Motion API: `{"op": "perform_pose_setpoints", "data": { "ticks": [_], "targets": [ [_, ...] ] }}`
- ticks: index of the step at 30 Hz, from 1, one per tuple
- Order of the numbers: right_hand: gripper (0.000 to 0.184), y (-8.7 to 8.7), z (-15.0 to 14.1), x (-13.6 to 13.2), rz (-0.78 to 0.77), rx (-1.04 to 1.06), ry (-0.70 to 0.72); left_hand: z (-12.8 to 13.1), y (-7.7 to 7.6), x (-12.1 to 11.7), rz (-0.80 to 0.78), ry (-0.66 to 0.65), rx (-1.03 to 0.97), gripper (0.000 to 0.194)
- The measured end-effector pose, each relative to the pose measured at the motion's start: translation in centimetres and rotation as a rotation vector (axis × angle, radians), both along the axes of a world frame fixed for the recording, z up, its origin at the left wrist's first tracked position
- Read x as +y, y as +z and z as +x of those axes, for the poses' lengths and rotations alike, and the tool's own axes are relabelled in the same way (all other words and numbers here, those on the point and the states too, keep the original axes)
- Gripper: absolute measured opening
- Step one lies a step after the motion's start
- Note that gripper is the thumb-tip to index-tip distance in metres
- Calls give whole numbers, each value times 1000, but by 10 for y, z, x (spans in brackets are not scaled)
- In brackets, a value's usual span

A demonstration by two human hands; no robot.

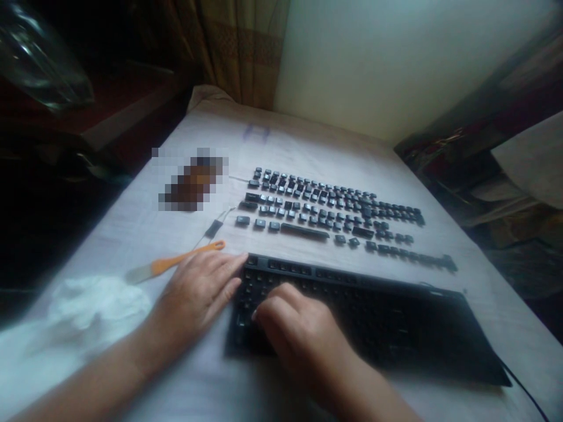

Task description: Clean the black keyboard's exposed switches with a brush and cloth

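Observation:
A black keyboard (440,328) with its keycaps off lies on the sheet-covered surface in front of me. My left hand (193,287) rests at its upper left corner, fingers stretched out and fingertips against the edge. Over the left part of the keyboard, my right hand (303,322) has its fingers curled in and pressed together. Anything between those fingers is hidden. Behind the keyboard, loose black keycaps lie in rows, among them a long spacebar (304,231).
An orange-handled brush (176,264) lies just beyond my left hand, near a small dark tool with wire ends (214,228). A crumpled white cloth (97,305) is at the left. A blurred-out brown object (191,184) lies farther back. The keyboard's cable (521,384) runs off right.

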State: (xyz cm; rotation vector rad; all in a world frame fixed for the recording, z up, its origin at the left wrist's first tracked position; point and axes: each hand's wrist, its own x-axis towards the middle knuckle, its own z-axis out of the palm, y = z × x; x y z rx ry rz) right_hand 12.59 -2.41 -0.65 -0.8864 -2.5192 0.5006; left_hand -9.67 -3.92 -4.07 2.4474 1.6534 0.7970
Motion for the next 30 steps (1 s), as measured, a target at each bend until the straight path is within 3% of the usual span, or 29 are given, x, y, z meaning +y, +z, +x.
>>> {"op": "perform_pose_setpoints", "data": {
  "ticks": [11,19,23,30],
  "targets": [
    [23,9,34,-1,-54,70,-40,0,1,0,23,6,33,38],
    [22,8,4,7,-20,190,-33,1,4,1,44,-10,49,37],
    [23,2,-9,13,-6,79,-9,1,3,1,55,-4,46,36],
    [18,8,5,15,0,-26,-13,1,1,0,39,-5,32,37]
  ]
}}
